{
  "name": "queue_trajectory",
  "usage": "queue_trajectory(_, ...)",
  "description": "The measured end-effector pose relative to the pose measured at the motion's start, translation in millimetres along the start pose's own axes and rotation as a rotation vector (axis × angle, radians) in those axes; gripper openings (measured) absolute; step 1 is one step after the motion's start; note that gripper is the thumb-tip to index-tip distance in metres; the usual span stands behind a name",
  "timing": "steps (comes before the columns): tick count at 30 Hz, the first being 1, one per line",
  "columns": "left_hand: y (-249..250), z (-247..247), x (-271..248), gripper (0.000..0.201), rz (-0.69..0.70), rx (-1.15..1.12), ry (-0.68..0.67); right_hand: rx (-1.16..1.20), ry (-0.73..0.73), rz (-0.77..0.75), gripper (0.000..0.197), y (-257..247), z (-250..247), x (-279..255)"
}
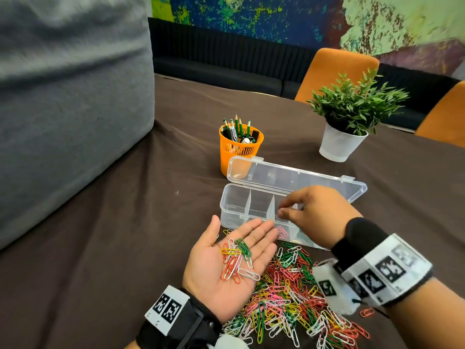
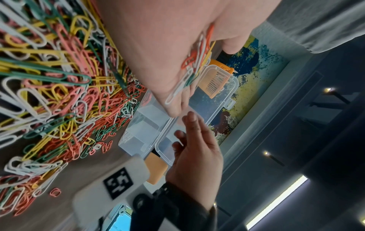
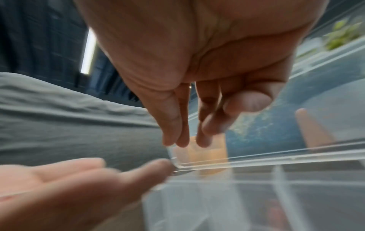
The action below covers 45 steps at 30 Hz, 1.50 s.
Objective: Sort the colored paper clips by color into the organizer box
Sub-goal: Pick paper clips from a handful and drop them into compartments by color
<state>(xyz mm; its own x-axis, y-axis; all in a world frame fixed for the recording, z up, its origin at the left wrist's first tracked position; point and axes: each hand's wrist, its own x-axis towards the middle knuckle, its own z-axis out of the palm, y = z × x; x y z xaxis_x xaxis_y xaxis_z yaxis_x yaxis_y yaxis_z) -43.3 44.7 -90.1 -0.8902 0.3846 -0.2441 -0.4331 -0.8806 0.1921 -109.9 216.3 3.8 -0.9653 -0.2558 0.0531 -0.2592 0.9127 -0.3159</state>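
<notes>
The left hand point(image 1: 226, 260) lies flat, palm up, fingers straight, cradling mixed paper clips point(image 1: 236, 260) near the tabletop's near edge, above the loose pile point(image 1: 297, 298). The right hand point(image 1: 314, 212) hovers over the organizer box point(image 1: 234, 205), fingertips drawn narrow (whether they pinch a clip I cannot tell). Clips look light, stiff and slippery; pinch one mid-loop. Their long axes mostly run wrist-to-fingers.

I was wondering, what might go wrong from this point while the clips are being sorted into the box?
1. The left hand lies flat and open with a loose bunch of mixed clips on the palm; a small tilt could spill them back onto the pile.
2. The right hand hovers over the clear box, whose thin dividers are hard to see, so a clip may drop into the wrong compartment.
</notes>
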Motion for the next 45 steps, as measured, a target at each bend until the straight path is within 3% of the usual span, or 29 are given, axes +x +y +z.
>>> queue_trajectory(5,-1.5,-2.6,-2.5,0.078,-0.027,-0.025,-0.13,0.076,-0.095,-0.182,0.023,-43.0,30.8,-35.7)
queue_trajectory(7,-0.9,-5.7,-1.3,0.081,-0.015,0.008,-0.168,0.085,-0.11,-0.192,0.018,-47.1,41.8,-39.7)
queue_trajectory(10,-3.1,-8.7,1.4,0.084,0.034,0.049,-0.262,0.16,-0.102,-0.132,0.006,-42.9,43.9,-37.8)
queue_trajectory(13,-4.5,-8.5,1.9,0.081,-0.011,0.019,-0.217,0.294,-0.099,-0.083,0.014,-38.5,41.5,-37.3)
queue_trajectory(18,-6.4,-1.8,0.0,0.078,0.026,0.001,-0.063,0.976,-0.099,0.144,0.018,-22.9,28.4,-27.6)
queue_trajectory(21,-3.8,-3.0,0.9,0.079,0.004,0.014,-0.036,1.33,-0.183,0.33,0.015,-11.6,20.4,-22.2)
queue_trajectory(27,-1.2,-2.9,0.4,0.079,-0.028,0.004,-0.062,1.485,-0.28,0.386,0.013,4.2,8.0,-20.0)
queue_trajectory(30,-1.0,-1.1,-0.6,0.08,-0.038,0.011,-0.075,1.447,-0.246,0.412,0.011,12.7,2.4,-16.5)
queue_trajectory(33,-1.8,0.1,-2.0,0.08,-0.042,0.015,-0.07,1.23,-0.055,0.421,0.012,26.5,-1.5,-5.2)
queue_trajectory(36,-1.7,0.2,-2.7,0.08,-0.047,0.013,-0.055,0.561,0.116,0.301,0.007,39.7,-4.0,6.0)
queue_trajectory(38,-1.1,0.7,-3.1,0.08,-0.044,0.014,-0.054,0.06,0.093,0.175,0.021,37.0,-4.3,5.5)
queue_trajectory(39,-0.8,0.6,-3.3,0.08,-0.037,0.013,-0.052,-0.074,0.089,0.112,0.023,27.6,-4.1,0.0)
queue_trajectory(42,-0.9,1.4,-3.1,0.079,0.001,0.019,-0.037,-0.043,0.055,-0.122,0.023,-12.0,5.1,-30.9)
queue_trajectory(45,0.4,2.0,-3.3,0.08,0.007,0.007,-0.044,0.051,-0.142,-0.223,0.05,-40.5,23.6,-60.9)
